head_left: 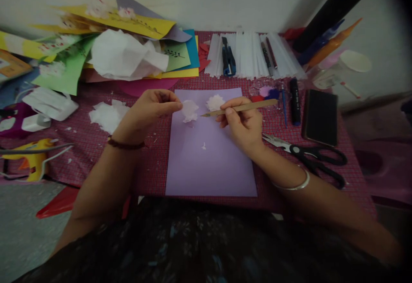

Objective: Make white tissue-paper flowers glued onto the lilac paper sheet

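A purple sheet (210, 167) lies in front of me. My left hand (159, 104) pinches the edge of a thin white paper piece (189, 110) over the sheet's upper left. In my right hand (243, 122) is a tan pointed stick (247, 107), its tip toward the left, close to that white piece. Just beyond my right fingers, a crumpled white paper flower (215, 102) rests on the sheet. A small white scrap (203, 146) lies near the sheet's middle.
Black-handled scissors (309, 152), a phone (320, 117) and a marker (295, 102) lie right. White sticks (246, 55) with a cutter (228, 57) are behind. Colored papers (141, 23), white scraps (107, 115) and a yellow glue gun (32, 158) occupy the left.
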### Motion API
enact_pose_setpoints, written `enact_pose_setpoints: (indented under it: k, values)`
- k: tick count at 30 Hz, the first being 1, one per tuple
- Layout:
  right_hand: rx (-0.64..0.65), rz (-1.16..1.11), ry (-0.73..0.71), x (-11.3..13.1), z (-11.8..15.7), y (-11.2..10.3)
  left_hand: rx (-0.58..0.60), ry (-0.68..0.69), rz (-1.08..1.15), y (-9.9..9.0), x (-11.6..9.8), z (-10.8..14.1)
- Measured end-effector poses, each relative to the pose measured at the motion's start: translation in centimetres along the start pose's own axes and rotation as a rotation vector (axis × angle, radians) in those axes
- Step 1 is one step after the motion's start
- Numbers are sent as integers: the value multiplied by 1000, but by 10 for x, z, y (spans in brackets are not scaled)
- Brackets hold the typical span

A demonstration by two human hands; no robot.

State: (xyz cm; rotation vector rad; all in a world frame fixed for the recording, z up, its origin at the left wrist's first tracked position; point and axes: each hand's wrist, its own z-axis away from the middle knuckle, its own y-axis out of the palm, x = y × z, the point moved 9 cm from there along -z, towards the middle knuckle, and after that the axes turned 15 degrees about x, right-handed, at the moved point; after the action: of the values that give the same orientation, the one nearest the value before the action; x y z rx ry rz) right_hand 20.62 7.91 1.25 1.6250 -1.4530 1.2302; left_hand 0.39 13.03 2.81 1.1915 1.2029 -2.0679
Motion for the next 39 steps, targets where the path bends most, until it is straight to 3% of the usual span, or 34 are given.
enact_pose_setpoints:
  k: [3,8,14,22,27,31,35,39]
  values:
    - [-5,6,-12,3,2,-3,87,-39,-36,13,6,-4]
    - [61,47,41,-4,-1,4,112,-41,-407,35,3,-13]
    - [179,158,104,-13,-6,18,64,-38,-621,38,-2,-15]
    - [222,215,152,-23,-8,23,68,-22,-645,43,-5,-16]
    - [252,219,146,-27,-8,26,-18,97,-462,32,-7,-13]
    - [269,150,167,-32,-7,27,-118,96,-351,11,9,-13]
    - [268,42,204,-38,-6,29,-93,16,-399,3,23,-13]
    - [244,-21,205,-41,-7,30,-51,-21,-465,5,21,-10]
